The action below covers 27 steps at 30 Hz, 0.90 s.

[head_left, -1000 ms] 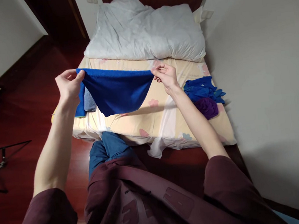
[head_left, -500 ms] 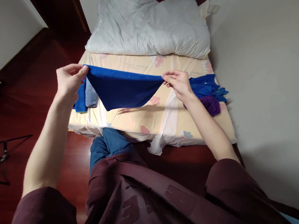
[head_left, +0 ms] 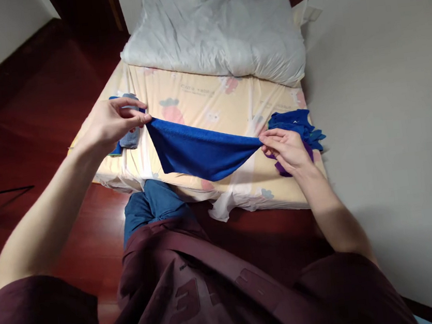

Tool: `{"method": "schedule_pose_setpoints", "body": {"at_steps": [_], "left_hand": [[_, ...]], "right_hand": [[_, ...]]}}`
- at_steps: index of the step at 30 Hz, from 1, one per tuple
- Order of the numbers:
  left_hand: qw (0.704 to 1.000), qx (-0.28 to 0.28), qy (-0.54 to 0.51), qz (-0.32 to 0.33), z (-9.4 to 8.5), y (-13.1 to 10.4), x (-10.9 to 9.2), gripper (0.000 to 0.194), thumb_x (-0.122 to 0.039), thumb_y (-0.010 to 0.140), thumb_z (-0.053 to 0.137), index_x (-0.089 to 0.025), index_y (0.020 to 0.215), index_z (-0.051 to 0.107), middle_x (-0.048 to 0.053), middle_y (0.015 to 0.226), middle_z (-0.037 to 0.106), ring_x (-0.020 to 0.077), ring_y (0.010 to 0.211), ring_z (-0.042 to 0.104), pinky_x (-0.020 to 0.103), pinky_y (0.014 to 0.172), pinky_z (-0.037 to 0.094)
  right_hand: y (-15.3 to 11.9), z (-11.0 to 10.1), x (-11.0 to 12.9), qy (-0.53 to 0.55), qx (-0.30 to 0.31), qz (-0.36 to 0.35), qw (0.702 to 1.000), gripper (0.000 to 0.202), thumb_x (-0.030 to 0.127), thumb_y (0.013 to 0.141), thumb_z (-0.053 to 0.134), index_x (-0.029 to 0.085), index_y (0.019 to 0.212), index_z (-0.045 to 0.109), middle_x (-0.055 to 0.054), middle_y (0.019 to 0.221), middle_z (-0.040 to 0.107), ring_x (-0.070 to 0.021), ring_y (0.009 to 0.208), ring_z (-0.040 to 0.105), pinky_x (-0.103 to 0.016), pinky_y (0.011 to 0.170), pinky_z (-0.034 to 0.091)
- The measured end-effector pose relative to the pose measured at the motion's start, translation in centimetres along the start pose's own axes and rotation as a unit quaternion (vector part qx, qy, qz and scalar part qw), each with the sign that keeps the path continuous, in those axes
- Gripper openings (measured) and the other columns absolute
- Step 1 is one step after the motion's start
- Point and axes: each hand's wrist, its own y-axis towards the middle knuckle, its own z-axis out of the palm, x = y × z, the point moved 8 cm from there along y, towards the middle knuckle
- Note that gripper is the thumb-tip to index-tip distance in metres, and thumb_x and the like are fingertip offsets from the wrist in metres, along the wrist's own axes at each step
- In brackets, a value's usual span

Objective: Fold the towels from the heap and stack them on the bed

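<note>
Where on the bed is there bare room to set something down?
The widest bare patch of patterned sheet lies between the pale comforter and the held blue cloth. A narrower strip shows near the front edge, below that cloth. Crowded: folded cloths at left, blue pile and purple cloth at right.

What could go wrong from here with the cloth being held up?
The left hand and right hand pinch only the upper ends of the blue cloth, so an end might slip free. Its lower edge hangs loose and could crease if laid on the patterned sheet. The right hand overlaps the purple cloth in view, so might brush it if lowered.
</note>
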Motion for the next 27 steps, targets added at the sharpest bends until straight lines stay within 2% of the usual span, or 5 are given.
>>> {"method": "schedule_pose_setpoints", "body": {"at_steps": [8,12,18,23,27], "left_hand": [[0.997,-0.011,0.078,0.014,3.1,8.2,1.3,0.037,-0.024,0.083,0.085,0.004,0.105,0.074,0.01,0.084,0.076,0.0091,0.068,0.068,0.025,0.071,0.055],[0.99,-0.052,0.114,0.068,3.5,13.4,-1.0,0.042,-0.031,0.092,0.073,0.007,0.11,0.071,0.012,0.096,0.078,0.0093,0.077,0.072,0.023,0.072,0.052],[0.962,-0.103,0.18,0.176,2.4,12.0,-2.7,0.045,-0.043,0.093,0.07,-0.002,0.111,0.075,0.004,0.099,0.077,0.0157,0.099,0.074,0.022,0.081,0.053],[0.969,-0.103,0.18,0.136,3.3,4.6,8.8,0.029,-0.04,0.089,0.074,-0.012,0.098,0.08,0.004,0.091,0.078,0.0168,0.089,0.072,0.025,0.08,0.055],[0.979,-0.061,0.171,-0.093,6.0,-3.2,22.5,0.024,-0.034,0.08,0.074,-0.016,0.094,0.082,0.007,0.087,0.079,0.0212,0.081,0.071,0.029,0.074,0.056]], "right_hand": [[9.6,0.4,-2.7,-0.008,-0.089,0.001,0.996,0.042,0.039,0.066,0.098,0.016,0.087,0.07,0.001,0.071,0.071,-0.0085,0.059,0.067,-0.014,0.049,0.05],[14.7,0.3,-0.4,-0.029,-0.133,-0.113,0.984,0.04,0.044,0.076,0.091,0.016,0.089,0.065,0.001,0.074,0.071,-0.01,0.064,0.07,-0.016,0.055,0.054],[13.2,-1.0,-0.6,-0.049,-0.162,-0.245,0.955,0.046,0.06,0.082,0.082,0.02,0.097,0.065,0.0,0.081,0.071,-0.0139,0.074,0.072,-0.022,0.063,0.059],[7.9,1.4,-11.5,-0.067,-0.161,-0.177,0.969,0.046,0.06,0.075,0.083,0.019,0.088,0.067,-0.004,0.084,0.073,-0.0177,0.08,0.071,-0.03,0.076,0.059],[2.3,6.0,-24.5,-0.041,-0.131,0.064,0.988,0.043,0.054,0.064,0.087,0.019,0.077,0.065,-0.004,0.077,0.072,-0.0182,0.078,0.069,-0.031,0.079,0.057]]}}
